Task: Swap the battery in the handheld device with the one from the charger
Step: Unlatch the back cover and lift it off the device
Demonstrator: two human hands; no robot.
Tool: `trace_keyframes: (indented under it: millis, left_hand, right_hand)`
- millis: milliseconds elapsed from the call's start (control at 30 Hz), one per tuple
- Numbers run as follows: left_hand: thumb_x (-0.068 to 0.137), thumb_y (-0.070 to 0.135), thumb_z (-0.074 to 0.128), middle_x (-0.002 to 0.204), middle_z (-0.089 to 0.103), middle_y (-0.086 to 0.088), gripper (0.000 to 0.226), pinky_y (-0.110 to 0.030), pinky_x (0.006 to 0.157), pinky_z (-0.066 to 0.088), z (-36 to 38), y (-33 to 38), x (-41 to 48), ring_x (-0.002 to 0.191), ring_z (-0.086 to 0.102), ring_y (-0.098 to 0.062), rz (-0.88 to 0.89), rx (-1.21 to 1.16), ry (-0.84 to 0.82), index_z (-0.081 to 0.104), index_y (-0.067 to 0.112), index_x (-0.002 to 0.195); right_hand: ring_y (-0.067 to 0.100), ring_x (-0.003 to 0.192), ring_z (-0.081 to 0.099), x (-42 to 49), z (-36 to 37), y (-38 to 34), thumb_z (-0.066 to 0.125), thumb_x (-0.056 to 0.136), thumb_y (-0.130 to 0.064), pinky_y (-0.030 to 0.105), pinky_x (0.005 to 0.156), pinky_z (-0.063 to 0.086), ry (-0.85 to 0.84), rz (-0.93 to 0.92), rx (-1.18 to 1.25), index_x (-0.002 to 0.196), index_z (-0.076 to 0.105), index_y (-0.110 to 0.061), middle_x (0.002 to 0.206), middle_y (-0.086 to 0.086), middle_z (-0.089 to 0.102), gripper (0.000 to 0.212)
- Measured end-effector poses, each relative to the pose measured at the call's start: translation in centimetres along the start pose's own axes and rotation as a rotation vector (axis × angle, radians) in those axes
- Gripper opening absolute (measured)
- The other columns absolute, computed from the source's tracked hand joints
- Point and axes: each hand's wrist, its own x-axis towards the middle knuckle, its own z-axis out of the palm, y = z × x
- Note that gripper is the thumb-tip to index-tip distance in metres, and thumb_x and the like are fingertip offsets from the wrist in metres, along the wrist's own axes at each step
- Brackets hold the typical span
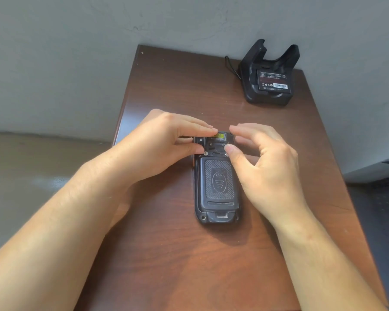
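Observation:
A black handheld device (217, 182) lies face down in the middle of the brown table (177, 254), its textured battery cover (219, 184) in place. My left hand (166, 144) pinches the device's far left corner between thumb and fingers. My right hand (263, 162) rests at the far right corner, thumb tip on the device's back and fingers curled just above its top edge. A black charger cradle (268, 75) stands at the table's far right, with a labelled black battery (274, 80) seated in its front slot.
The table is narrow, with its left edge (119, 126) close to my left hand and grey floor beyond. A grey wall (99, 52) runs behind the table. A thin black cable (230, 66) leaves the charger on its left side.

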Motion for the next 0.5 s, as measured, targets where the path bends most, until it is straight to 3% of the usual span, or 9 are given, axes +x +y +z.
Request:
trace_keyframes:
  millis: [67, 167, 333, 433, 500]
  left_hand:
    - [0.083, 0.011, 0.080, 0.120, 0.075, 0.005, 0.034, 0.003, 0.091, 0.041, 0.07, -0.07, 0.06, 0.098, 0.056, 0.028, 0.027, 0.018, 0.019, 0.077, 0.018, 0.116]
    - [0.081, 0.013, 0.082, 0.118, 0.077, -0.002, 0.032, -0.001, 0.091, 0.046, 0.06, -0.32, -0.11, 0.111, 0.061, 0.007, 0.065, 0.045, 0.053, 0.079, 0.014, 0.113]
    - [0.082, 0.017, 0.082, 0.116, 0.077, -0.006, 0.029, -0.011, 0.090, 0.054, 0.18, -0.28, -0.59, 0.103, 0.073, -0.006, 0.080, 0.043, 0.098, 0.080, 0.012, 0.110]
    - [0.082, 0.020, 0.081, 0.113, 0.078, -0.008, 0.027, -0.022, 0.091, 0.058, 0.34, -0.28, -0.63, 0.102, 0.075, -0.012, 0.093, 0.059, 0.131, 0.081, 0.011, 0.107]
    - [0.081, 0.021, 0.081, 0.110, 0.079, -0.008, 0.026, -0.022, 0.089, 0.058, 0.51, -0.33, -0.58, 0.097, 0.076, -0.013, 0.100, 0.071, 0.157, 0.081, 0.009, 0.104]
  right_hand:
    - [0.001, 0.100, 0.068, 0.36, 0.40, -0.18, 0.076, 0.089, -0.015, 0.002, 0.081, 0.050, -0.014, -0.010, -0.031, 0.120, 0.074, -0.020, 0.116, -0.011, 0.067, 0.031]
    - [-0.001, 0.099, 0.065, 0.50, 0.74, -0.34, 0.075, 0.090, -0.017, 0.000, 0.083, 0.047, -0.013, -0.038, -0.091, 0.120, 0.075, -0.020, 0.110, -0.013, 0.068, 0.030]
    - [0.002, 0.095, 0.067, 0.76, 0.57, -0.38, 0.078, 0.087, -0.020, -0.004, 0.081, 0.041, -0.008, -0.047, -0.111, 0.116, 0.077, -0.017, 0.109, -0.008, 0.072, 0.029]
    - [0.006, 0.099, 0.070, 0.86, 0.81, -0.40, 0.080, 0.085, -0.027, 0.022, 0.089, 0.058, -0.005, -0.037, -0.093, 0.115, 0.077, -0.019, 0.109, -0.007, 0.072, 0.031]
    - [0.010, 0.100, 0.071, 0.97, 0.91, -0.40, 0.082, 0.083, -0.030, 0.035, 0.089, 0.061, -0.005, -0.012, -0.085, 0.114, 0.077, -0.020, 0.109, -0.006, 0.072, 0.033]
